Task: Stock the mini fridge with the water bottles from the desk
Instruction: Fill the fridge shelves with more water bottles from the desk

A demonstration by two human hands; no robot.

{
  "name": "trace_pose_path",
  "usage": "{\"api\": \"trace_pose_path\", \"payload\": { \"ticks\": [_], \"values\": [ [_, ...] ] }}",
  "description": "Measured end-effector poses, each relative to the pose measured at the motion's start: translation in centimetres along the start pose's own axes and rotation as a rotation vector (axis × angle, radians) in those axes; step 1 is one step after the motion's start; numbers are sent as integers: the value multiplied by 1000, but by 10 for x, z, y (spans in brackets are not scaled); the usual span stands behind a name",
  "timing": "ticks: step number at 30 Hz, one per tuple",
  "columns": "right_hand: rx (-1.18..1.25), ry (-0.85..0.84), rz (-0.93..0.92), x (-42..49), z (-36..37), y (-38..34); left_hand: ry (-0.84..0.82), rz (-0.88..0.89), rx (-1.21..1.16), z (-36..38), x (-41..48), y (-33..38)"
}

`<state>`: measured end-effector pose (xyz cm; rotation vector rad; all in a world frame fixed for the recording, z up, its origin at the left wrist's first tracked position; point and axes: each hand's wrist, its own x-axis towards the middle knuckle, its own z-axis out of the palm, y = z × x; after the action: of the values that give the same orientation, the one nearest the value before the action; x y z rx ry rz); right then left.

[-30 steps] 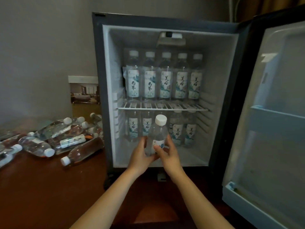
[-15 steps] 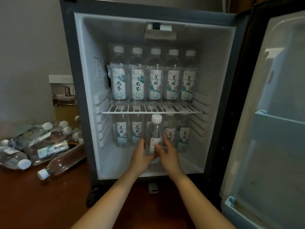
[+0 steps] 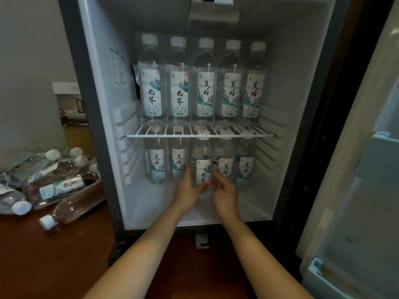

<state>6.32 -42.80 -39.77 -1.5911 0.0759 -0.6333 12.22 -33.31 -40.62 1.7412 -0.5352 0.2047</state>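
Bottle entering the fridge's lower compartment

The bottle is upright at centre frame, under the wire shelf. The left hand and right hand grip it low, likely steering it into the gap among four standing bottles. Five line the shelf above. A heap on the worktop, lower left, is too overlapped to count.

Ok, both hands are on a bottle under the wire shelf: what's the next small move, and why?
Probably slide the held bottle straight back into the gap in the lower row, then let go. The left hand and right hand grip it low down, and its base looks nearer the front than its neighbours'.
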Motion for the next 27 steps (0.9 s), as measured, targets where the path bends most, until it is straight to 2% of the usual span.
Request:
{"api": "trace_pose_path", "payload": {
  "ticks": [13, 17, 19, 23, 27],
  "values": [
    [-109, 39, 52, 8, 1, -6, -17, -61, 106, 0, 7, 2],
    [-190, 128, 87, 5, 6, -5, -101, -31, 205, -7, 6, 5],
    [-216, 160, 84, 1, 9, -5, -91, -49, 237, -13, 1, 6],
    [-113, 79, 120, -14, 18, -15, -8, -113, 254, -32, -23, 6],
    [-41, -64, 160, -38, 34, -28, 1, -56, 203, -68, -63, 12]
  ]
}}
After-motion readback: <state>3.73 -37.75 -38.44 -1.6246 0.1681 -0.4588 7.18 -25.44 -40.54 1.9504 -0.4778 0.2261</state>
